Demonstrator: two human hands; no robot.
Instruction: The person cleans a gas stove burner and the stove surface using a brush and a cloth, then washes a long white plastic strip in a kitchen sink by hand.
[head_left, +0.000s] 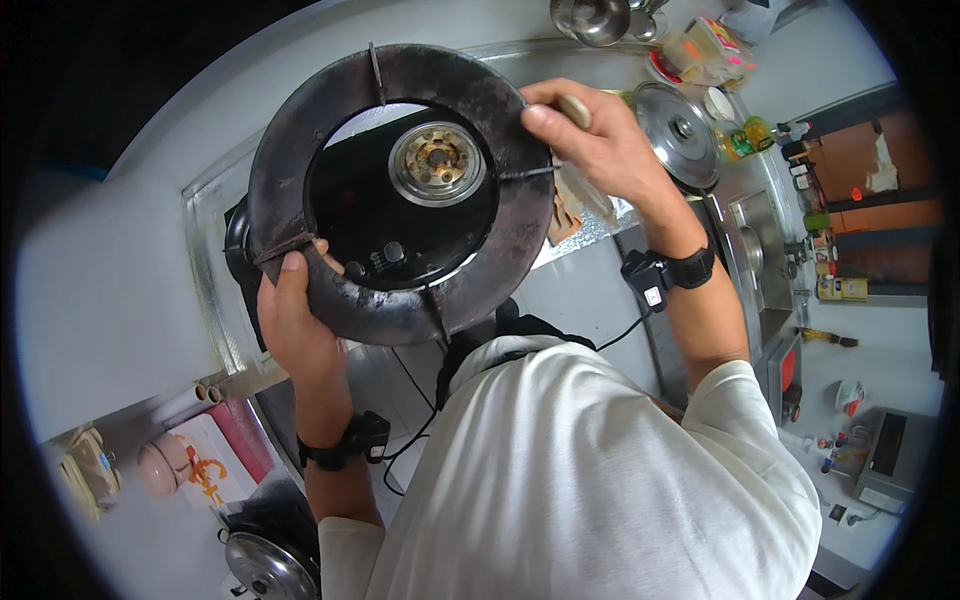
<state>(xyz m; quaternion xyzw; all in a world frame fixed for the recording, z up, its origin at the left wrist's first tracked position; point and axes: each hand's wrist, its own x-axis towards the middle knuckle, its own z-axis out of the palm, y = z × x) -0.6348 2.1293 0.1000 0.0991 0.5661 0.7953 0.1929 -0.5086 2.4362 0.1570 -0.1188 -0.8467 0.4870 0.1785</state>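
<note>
Both my hands hold up a large dark metal pan support ring (517, 225) with short prongs, above a black glass gas hob (352, 187). My left hand (300, 322) grips its lower left rim, thumb on the near face beside a prong. At the upper right rim my right hand (592, 139) pinches the ring between thumb and fingers; a pale rounded object (575, 112) shows against that hand, its kind unclear. Through the ring's opening I see the bare round burner (438, 161) and the hob's control knobs (394, 252).
Right of the hob stands a pan with a metal lid (679, 133), near an oil bottle (739, 141). A sink (750, 247) lies farther right. Another lidded pot (268, 566) is at lower left. Cables run from the wrist devices.
</note>
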